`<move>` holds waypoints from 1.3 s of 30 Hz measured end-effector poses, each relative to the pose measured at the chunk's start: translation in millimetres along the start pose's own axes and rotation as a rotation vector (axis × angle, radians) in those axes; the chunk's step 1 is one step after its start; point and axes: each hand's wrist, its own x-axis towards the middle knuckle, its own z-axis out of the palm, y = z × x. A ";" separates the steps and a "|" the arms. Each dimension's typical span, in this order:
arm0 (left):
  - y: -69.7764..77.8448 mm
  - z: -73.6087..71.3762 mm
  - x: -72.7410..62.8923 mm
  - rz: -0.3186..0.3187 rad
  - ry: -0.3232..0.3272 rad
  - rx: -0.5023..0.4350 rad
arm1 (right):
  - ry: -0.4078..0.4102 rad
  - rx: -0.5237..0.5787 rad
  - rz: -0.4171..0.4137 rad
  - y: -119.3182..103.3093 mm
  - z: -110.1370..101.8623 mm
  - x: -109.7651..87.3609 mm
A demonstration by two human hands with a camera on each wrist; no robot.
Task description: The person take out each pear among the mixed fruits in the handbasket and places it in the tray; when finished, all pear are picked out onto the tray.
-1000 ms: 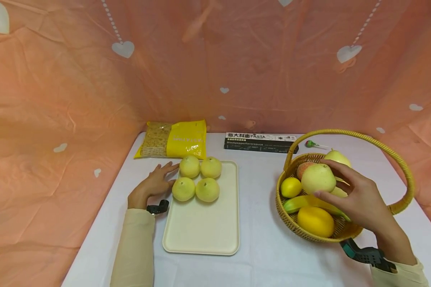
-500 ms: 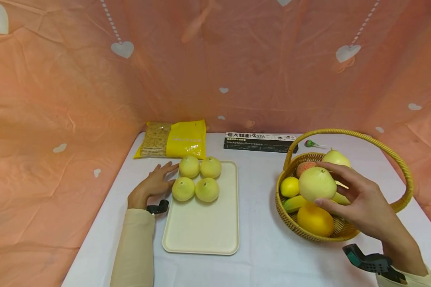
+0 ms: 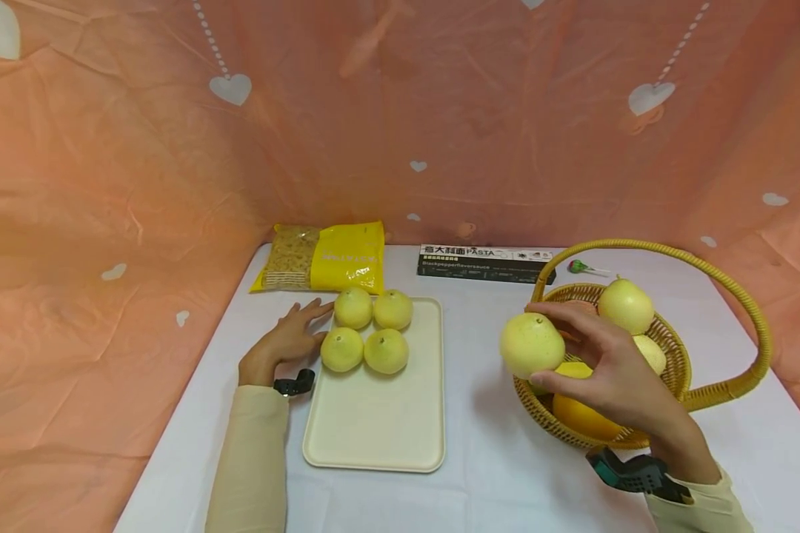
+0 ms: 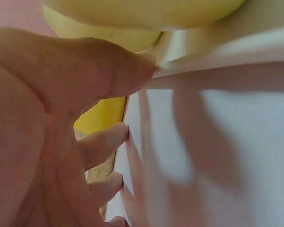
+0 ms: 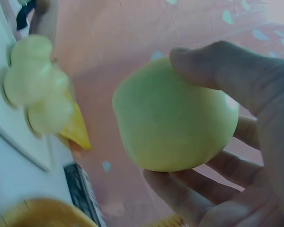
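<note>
By the tan wicker basket [image 3: 676, 348], my right hand [image 3: 616, 366] grips a round pale-yellow pear [image 3: 532, 346], dimple up (long axis? can't tell); left hand [image 3: 287, 342] sits loose.

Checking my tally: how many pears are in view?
7: four pears on the tray, one pear in the right hand, two pears in the basket, where the hand may hide more.

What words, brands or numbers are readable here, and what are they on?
"意大利面 PASTA": on the white strip of the box.
"Blackpepperflavorsauce": on the dark part of the same box.
The box's remaining small print: too small to read.
Pale lettering on the yellow bag: too blurred to read.
</note>
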 end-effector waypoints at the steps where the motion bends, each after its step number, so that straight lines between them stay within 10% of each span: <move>1: 0.2 -0.2 0.1 -0.001 -0.001 0.003 | -0.011 0.026 -0.008 0.9 4.8 2.4; 24: 3.1 -1.2 -1.2 0.002 -0.007 0.024 | -0.200 0.353 -0.037 13.9 157.7 55.6; 39: -0.6 -1.7 -0.1 0.038 0.001 0.042 | -0.295 0.239 -0.127 28.6 224.1 66.0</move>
